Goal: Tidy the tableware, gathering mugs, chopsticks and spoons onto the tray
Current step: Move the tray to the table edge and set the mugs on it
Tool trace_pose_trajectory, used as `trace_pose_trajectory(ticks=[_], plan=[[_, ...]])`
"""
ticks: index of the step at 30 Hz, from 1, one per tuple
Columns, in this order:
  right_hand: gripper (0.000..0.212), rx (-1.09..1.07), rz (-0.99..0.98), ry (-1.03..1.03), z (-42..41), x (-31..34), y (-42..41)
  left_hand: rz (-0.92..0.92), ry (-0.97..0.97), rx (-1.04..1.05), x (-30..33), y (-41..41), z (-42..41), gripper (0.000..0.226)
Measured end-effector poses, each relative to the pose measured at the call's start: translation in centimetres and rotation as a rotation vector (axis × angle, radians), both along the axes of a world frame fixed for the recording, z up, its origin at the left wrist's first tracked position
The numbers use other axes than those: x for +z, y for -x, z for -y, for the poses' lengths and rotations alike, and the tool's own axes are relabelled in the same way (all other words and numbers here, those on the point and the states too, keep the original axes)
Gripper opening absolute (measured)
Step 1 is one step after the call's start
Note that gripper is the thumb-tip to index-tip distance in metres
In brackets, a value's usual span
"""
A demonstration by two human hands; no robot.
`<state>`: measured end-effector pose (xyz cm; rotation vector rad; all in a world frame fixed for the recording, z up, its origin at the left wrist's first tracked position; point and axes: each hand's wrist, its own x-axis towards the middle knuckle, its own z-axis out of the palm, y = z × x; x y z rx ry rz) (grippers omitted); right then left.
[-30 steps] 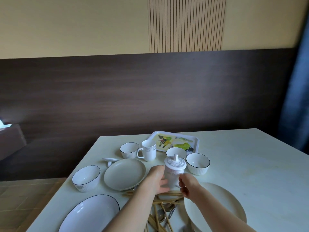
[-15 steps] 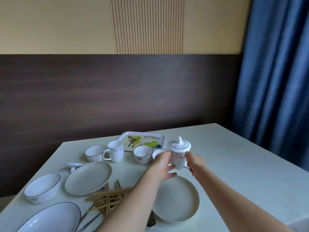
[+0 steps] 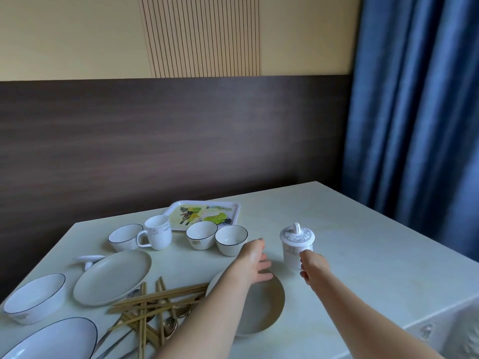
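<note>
On the right part of the tabletop (image 3: 363, 229), a lidded mug (image 3: 296, 246) stands upright, well apart from the tray (image 3: 233, 211) at the far side. The right hand (image 3: 312, 268) is at the mug's near right side, fingers curled where the handle would be; whether they actually pinch the handle cannot be told, since the hand hides it. The left hand (image 3: 252, 257) hovers with fingers spread and relaxed, holding nothing, between the mug and two small bowls (image 3: 216, 237), above the far edge of a beige plate (image 3: 261, 307).

The tray carries nothing as yet. An open mug (image 3: 158, 235) stands just near of the tray's left corner, beside a third small bowl (image 3: 124, 237). A loose lid (image 3: 88, 260) lies upside down left of a second beige plate (image 3: 111, 277). The chopsticks (image 3: 155, 304) lie in a crossed heap near the person, with spoons (image 3: 169, 323) under and among them.

By my reading, the step in hand is the handling of the lidded mug, which sits on the tabletop rather than on the tray. The next move calls for a firm hold on its handle or body, keeping it level so the lid stays seated, then a carry left and far over the small bowls to set it down on the tray.
</note>
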<state>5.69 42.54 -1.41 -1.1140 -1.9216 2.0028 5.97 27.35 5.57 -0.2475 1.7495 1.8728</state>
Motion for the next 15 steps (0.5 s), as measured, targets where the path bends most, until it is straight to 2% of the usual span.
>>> trace_pose_trajectory(ticks=[2, 15], plan=[[0.008, -0.010, 0.006, 0.024, 0.2, -0.2, -0.1, 0.001, 0.014, -0.004, -0.2, -0.1, 0.0, 0.049], [0.019, -0.015, 0.034, 0.067, 1.2, -0.3, -0.9, -0.002, 0.046, 0.006, -0.6, 0.3, 1.7, 0.047]])
